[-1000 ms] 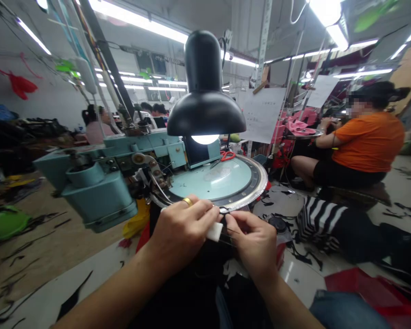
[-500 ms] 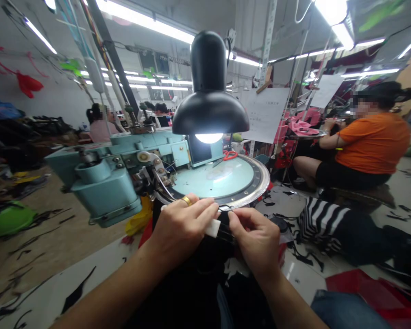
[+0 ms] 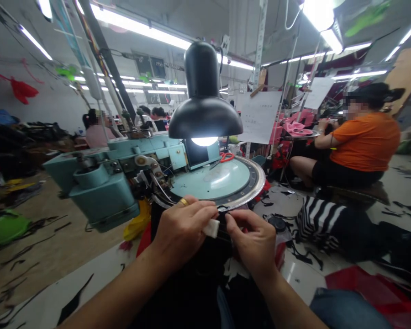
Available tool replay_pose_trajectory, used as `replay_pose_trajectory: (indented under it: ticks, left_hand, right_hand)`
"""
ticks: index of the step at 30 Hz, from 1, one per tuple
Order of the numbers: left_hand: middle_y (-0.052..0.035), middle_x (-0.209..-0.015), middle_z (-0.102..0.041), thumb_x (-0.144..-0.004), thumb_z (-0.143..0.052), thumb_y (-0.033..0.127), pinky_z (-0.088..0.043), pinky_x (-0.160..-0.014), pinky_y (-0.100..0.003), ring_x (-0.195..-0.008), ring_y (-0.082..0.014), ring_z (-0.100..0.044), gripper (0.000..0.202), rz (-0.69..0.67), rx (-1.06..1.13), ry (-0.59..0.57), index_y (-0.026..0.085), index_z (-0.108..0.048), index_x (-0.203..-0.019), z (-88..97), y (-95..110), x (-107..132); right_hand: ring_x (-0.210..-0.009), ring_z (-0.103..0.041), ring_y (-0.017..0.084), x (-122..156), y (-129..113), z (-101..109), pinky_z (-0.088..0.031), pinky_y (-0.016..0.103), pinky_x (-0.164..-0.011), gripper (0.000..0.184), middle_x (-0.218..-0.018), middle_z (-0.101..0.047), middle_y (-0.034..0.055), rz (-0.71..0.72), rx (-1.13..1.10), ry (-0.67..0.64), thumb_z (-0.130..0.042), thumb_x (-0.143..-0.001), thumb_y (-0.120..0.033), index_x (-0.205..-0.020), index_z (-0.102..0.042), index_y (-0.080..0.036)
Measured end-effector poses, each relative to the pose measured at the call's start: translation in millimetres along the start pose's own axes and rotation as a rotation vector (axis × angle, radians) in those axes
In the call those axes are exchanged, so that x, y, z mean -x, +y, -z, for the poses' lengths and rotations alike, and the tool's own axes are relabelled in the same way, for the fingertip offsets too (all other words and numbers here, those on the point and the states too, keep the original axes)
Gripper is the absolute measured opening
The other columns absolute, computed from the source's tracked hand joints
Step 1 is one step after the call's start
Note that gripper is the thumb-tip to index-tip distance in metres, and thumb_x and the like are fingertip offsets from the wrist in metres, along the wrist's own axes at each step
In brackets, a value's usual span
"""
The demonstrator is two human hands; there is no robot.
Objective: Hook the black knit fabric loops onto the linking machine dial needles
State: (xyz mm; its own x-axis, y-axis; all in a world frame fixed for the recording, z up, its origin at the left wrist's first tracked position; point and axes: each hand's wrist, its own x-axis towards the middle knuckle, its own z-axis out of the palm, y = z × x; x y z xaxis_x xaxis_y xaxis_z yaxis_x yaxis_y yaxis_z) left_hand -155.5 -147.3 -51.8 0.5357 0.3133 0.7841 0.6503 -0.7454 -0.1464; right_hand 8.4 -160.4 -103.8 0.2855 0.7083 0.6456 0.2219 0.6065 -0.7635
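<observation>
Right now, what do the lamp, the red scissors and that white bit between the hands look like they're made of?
The lamp looks like black painted metal, smooth with a soft shine. The scissors have glossy red handles, probably plastic; the blades are too small to tell. The white bit looks matte and soft, maybe cloth or foam, but I can't be sure.

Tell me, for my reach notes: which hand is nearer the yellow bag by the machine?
Left hand: nearer, just right of the yellow bag. Right hand: farther, beyond the left hand.
</observation>
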Motion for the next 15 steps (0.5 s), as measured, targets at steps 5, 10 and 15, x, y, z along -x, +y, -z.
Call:
replay_pose_trajectory:
  ticks: [5, 10, 15]
  left_hand:
    - [-0.0076, -0.101, -0.078, -0.087, -0.067, 0.012, -0.056, -0.071, -0.034, -0.077, -0.0211, -0.064, 0.012, -0.107, -0.107, 0.038, 0.012, -0.072, -0.098, -1.6, -1.8, 3.7]
    - [-0.0062, -0.099, -0.078, -0.089, -0.065, 0.016, -0.056, -0.07, -0.034, -0.077, -0.0209, -0.064, 0.011, -0.106, -0.116, 0.005, 0.013, -0.073, -0.097, -0.4, -2.9, 0.9]
    - [-0.0056, -0.097, -0.078, -0.091, -0.062, 0.017, -0.055, -0.068, -0.034, -0.076, -0.0215, -0.064, 0.012, -0.116, -0.138, 0.02, 0.014, -0.073, -0.094, 0.1, 0.8, -2.8]
  right_hand:
    - [-0.054, -0.064, 0.011, -1.5, -1.5, 1.3, -0.053, 0.017, -0.054, 0.007, -0.065, -0.072, -0.0016, 0.007, 0.012, 0.02, -0.07, -0.082, -0.018, -0.078, -0.075, -0.018]
    - [-0.056, -0.067, 0.012, -0.8, -0.6, -0.3, -0.055, 0.019, -0.056, 0.008, -0.067, -0.074, -0.0005, -0.023, 0.005, 0.02, -0.069, -0.082, -0.021, -0.078, -0.076, -0.018]
    - [-0.056, -0.068, 0.014, 1.3, 2.8, -1.2, -0.056, 0.021, -0.055, 0.012, -0.068, -0.075, 0.001, -0.126, -0.032, 0.013, -0.068, -0.084, -0.026, -0.079, -0.076, -0.018]
